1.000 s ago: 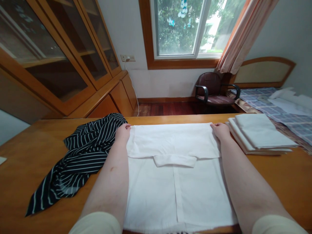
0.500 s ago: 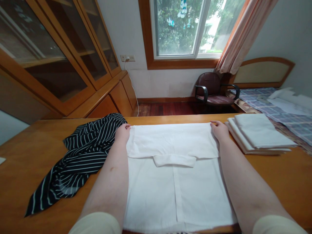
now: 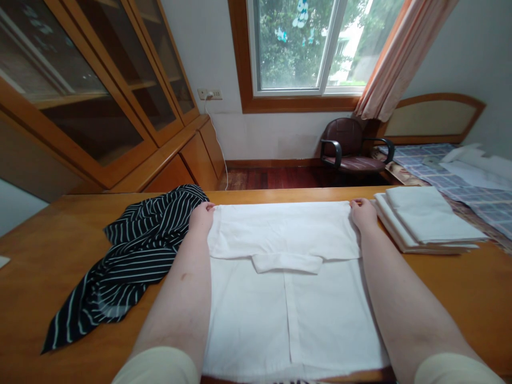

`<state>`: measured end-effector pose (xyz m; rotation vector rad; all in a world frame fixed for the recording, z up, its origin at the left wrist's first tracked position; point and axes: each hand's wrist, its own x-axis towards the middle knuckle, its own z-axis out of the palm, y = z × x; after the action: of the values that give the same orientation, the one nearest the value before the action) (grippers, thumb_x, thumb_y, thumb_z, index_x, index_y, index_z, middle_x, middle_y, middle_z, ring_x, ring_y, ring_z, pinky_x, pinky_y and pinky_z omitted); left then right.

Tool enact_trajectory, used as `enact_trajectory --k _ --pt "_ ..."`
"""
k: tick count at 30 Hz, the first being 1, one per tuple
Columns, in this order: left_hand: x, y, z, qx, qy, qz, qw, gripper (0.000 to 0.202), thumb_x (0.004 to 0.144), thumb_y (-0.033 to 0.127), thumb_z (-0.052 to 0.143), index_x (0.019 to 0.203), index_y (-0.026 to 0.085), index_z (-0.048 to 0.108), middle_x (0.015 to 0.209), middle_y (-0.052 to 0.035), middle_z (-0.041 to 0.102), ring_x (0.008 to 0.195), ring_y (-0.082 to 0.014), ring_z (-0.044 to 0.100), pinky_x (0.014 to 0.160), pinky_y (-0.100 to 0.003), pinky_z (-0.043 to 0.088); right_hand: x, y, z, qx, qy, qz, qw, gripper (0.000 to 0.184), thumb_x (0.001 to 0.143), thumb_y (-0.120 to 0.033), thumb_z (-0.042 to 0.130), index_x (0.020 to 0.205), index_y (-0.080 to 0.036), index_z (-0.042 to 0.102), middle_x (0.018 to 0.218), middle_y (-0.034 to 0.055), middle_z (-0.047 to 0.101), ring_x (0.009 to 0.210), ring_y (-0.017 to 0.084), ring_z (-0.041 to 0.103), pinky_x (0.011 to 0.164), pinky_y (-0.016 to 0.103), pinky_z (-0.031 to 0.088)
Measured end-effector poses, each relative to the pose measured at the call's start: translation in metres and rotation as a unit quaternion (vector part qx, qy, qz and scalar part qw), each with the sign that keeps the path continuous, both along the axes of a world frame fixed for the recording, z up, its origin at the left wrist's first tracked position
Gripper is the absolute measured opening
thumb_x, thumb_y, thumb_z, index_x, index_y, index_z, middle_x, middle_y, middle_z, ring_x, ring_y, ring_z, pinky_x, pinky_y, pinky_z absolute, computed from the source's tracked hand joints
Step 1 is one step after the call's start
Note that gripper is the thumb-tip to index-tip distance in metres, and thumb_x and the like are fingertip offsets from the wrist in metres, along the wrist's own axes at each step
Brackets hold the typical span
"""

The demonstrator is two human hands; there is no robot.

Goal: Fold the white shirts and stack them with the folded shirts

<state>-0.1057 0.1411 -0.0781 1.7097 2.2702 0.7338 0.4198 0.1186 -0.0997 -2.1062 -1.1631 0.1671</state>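
A white shirt lies flat on the wooden table, its far part folded over toward me and its collar pointing my way. At the far left corner of the fold, my left hand is closed on the fabric. My right hand pinches the far right corner. Both arms stretch along the shirt's sides. Close by my left hand lies a crumpled black cloth with white stripes. A stack of folded white cloths sits just right of my right hand.
The wooden table spans the view. Beyond its far edge stand a brown armchair and a bed with a checked cover. A glass-door cabinet rises at the left. A window is at the back.
My right hand has shifted slightly to the right at the corner, its fingers now more closed. The left hand and the shirt look nearly the same.
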Motion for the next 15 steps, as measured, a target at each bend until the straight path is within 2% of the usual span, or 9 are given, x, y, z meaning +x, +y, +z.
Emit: enact_trajectory --k 4,8,11,15 --pt "0.0001 -0.0002 -0.0002 0.004 -0.001 -0.001 1.0 0.02 0.081 0.024 0.053 0.095 0.022 0.067 0.094 -0.0064 0.069 0.089 -0.0213 0.062 0.077 -0.029 0.047 -0.0042 -0.003 0.0031 0.02 0.017 0.03 0.999 0.033 0.079 -0.033 0.051 0.101 -0.016 0.068 0.088 0.0089 0.068 0.076 0.02 0.059 0.071 0.029 0.044" --pt "0.0006 -0.0009 0.0009 -0.001 -0.002 0.003 1.0 0.02 0.081 0.025 0.053 0.095 0.021 0.067 0.095 -0.0068 0.069 0.088 -0.0215 0.062 0.077 -0.029 0.047 -0.0072 -0.005 0.0064 0.007 0.03 0.065 0.997 0.029 0.075 -0.031 0.056 0.096 -0.018 0.07 0.086 0.0069 0.068 0.075 0.018 0.059 0.071 0.029 0.043" --pt "0.0006 -0.0011 0.0013 0.0 0.0 0.002 1.0 0.02 0.081 0.025 0.052 0.095 0.021 0.067 0.095 -0.0071 0.069 0.088 -0.0216 0.062 0.077 -0.03 0.047 -0.006 -0.0046 0.0062 -0.007 0.033 0.059 0.998 0.028 0.072 -0.032 0.06 0.092 -0.016 0.07 0.081 0.0067 0.067 0.073 0.018 0.058 0.07 0.029 0.044" --pt "0.0 -0.0003 0.0005 -0.002 0.0 0.0 1.0 0.02 0.081 0.025 0.052 0.095 0.022 0.067 0.096 -0.0071 0.069 0.087 -0.0222 0.062 0.076 -0.03 0.047 -0.0029 -0.0021 0.0026 0.008 0.028 0.046 0.999 0.034 0.068 -0.033 0.064 0.097 -0.014 0.065 0.079 0.0055 0.064 0.07 0.017 0.057 0.071 0.03 0.045"
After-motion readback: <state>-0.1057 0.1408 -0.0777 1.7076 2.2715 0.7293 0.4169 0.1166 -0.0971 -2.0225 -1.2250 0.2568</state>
